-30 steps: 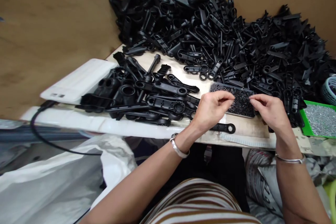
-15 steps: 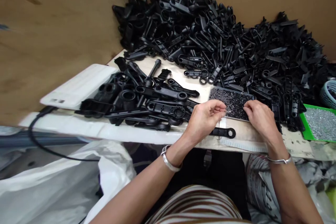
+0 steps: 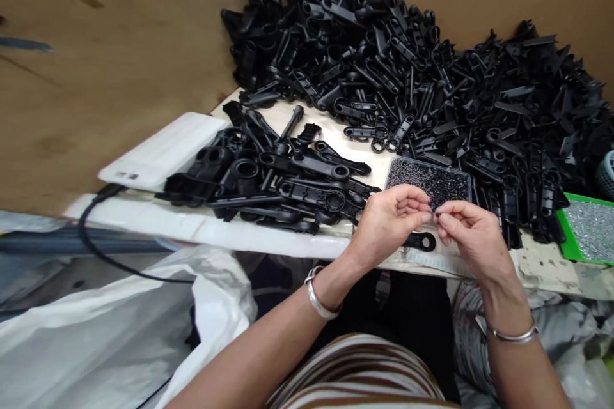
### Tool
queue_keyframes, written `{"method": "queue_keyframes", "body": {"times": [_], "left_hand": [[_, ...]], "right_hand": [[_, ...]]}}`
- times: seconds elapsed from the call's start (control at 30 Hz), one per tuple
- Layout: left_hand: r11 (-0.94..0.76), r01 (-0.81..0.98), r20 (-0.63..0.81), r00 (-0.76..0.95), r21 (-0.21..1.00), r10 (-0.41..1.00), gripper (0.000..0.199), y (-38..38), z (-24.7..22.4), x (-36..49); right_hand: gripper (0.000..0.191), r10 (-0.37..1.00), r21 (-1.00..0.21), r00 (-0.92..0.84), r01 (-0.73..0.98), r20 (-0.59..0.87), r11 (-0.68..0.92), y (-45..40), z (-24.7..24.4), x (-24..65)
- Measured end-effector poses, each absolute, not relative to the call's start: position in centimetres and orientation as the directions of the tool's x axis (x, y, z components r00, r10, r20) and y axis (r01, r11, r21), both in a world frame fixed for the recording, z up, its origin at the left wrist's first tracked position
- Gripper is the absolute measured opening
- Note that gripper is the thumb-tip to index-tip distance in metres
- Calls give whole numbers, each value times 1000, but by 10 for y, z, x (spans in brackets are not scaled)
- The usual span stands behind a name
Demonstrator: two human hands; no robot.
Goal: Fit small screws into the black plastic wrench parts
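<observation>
My left hand [image 3: 391, 220] and my right hand [image 3: 467, 230] meet fingertip to fingertip at the front edge of a clear tray of small black parts [image 3: 426, 180]. Both are closed in a pinch. Whatever lies between the fingers is too small to make out. Below the hands, a black plastic arm with a ring end [image 3: 424, 241] lies on the table, partly hidden by my left hand. Left of my hands lies a group of black plastic parts [image 3: 307, 192], some with round holes.
A large heap of black plastic parts [image 3: 364, 51] rises against the cardboard at the back. To the right is a green tray [image 3: 566, 230] with small silvery pieces, beside a pale blue basket [image 3: 605, 176]. A white box [image 3: 160, 147] with a black cable [image 3: 89, 236] stands left.
My right hand has left the tray of small black parts and come left and down to my left hand. Their fingertips now meet. The camera view has shifted slightly.
</observation>
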State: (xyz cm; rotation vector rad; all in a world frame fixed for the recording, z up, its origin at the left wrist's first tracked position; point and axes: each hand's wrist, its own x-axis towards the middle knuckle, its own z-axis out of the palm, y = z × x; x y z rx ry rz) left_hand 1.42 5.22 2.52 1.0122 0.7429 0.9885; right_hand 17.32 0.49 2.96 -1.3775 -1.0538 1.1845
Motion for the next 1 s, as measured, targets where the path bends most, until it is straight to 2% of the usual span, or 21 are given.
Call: {"method": "queue_keyframes", "body": {"times": [0.27,0.57,0.73,1.0], "left_hand": [[265,-360,-101,414,894,905,22,49,28,15],[289,-364,-120,421,886,899,21,46,29,16],[296,-358,-130,422,886,897,22,45,28,18],[310,-356,-145,420,881,896,26,42,30,19]], "right_hand": [[21,962,-939,134,-286,-236,-191,1,32,165],[20,934,-855,90,-439,-347,-276,-1,30,165],[21,939,-858,113,-453,-325,-242,-4,30,161],[19,948,-916,203,-369,-245,-158,-8,24,158]]}}
